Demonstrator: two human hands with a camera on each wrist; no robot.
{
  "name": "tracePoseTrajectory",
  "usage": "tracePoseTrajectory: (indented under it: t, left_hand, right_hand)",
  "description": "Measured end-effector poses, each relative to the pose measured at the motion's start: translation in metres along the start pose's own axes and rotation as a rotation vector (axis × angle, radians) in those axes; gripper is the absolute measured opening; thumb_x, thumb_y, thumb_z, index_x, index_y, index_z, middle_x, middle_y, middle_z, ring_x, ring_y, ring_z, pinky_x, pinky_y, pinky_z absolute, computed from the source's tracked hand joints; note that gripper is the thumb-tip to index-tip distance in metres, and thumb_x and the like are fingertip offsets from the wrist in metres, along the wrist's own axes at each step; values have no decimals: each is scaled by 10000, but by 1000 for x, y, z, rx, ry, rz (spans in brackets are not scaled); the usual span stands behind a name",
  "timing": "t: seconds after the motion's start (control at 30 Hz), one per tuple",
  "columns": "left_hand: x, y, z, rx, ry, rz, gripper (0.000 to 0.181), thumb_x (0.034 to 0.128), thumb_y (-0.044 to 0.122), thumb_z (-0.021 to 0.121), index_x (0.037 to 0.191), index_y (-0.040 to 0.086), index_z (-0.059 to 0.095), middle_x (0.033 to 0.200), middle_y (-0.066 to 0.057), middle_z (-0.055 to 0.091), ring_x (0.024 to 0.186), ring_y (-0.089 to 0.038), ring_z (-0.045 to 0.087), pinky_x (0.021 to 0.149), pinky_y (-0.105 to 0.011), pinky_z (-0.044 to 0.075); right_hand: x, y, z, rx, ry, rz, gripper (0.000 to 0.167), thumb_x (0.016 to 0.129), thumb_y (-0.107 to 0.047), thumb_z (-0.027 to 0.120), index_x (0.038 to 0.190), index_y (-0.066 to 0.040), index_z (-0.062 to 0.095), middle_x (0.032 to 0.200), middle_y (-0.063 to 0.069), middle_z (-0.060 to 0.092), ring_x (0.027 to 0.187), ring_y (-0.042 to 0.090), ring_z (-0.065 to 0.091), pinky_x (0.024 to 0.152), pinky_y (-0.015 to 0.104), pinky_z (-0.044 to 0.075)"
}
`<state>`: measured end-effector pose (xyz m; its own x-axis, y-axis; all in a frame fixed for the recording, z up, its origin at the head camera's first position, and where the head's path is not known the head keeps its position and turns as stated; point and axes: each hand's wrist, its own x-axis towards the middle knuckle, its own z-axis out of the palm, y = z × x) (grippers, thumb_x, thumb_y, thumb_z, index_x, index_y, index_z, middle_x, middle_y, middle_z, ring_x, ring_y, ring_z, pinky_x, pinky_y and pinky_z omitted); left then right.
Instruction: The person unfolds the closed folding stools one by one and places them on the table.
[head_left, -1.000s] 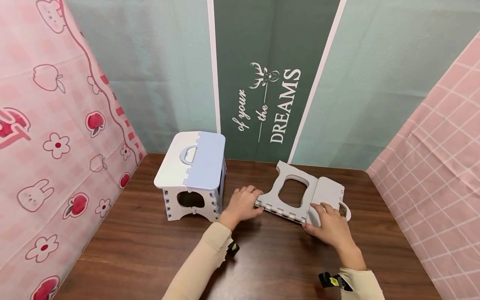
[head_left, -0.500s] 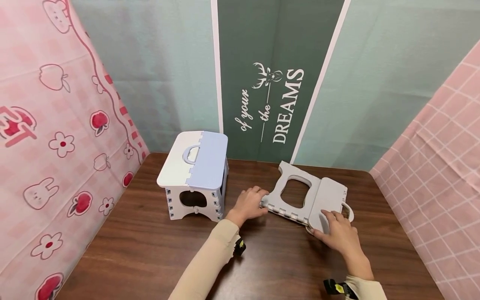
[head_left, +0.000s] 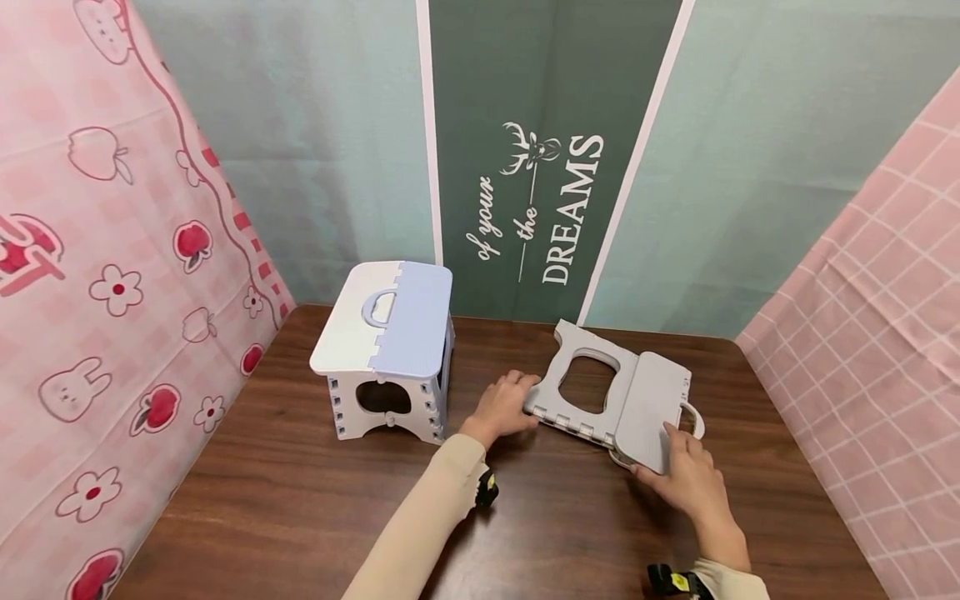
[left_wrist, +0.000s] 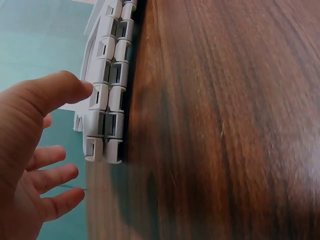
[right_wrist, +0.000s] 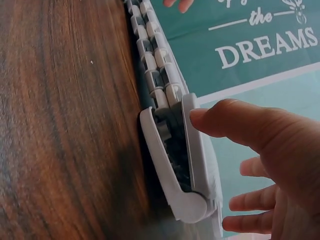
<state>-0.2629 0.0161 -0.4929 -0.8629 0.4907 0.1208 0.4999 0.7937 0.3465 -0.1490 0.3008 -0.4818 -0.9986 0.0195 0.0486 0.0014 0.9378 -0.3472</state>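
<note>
A pale grey folding stool [head_left: 630,375] lies folded flat on the table, its seat part to the right and a leg frame with a large cut-out to the left. My left hand [head_left: 502,408] is at the stool's left end. In the left wrist view its thumb meets the hinged edge [left_wrist: 107,95], while the other fingers spread loosely beyond the end. My right hand [head_left: 693,479] is at the seat's near right corner. The right wrist view shows its thumb touching the seat panel [right_wrist: 200,155], its other fingers apart and relaxed. Between the two seat halves a narrow gap shows.
A second folding stool [head_left: 382,350], white and lavender with a carry handle, stands unfolded on the left of the brown wooden table [head_left: 300,500]. Fabric hangs around: pink on the left [head_left: 112,333], pink checked on the right [head_left: 862,333], and green behind [head_left: 555,183].
My right hand has slid right and toward me along the seat, uncovering more of its near end. My left hand has shifted slightly right. The standing stool stays in place.
</note>
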Motion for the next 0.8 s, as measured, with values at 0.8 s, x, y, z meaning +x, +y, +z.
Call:
tracePoseTrajectory:
  t: [0.8]
  left_hand:
    - [6, 0, 15, -183, -4, -201, 605, 679, 99, 785, 1228, -3, 551, 1151, -158, 559, 1024, -275, 563, 829, -312, 465]
  right_hand:
    - [3, 17, 13, 197, -83, 228, 694, 681, -327, 776, 1045, 181, 475, 911, 311, 575, 815, 457, 535, 716, 536, 429]
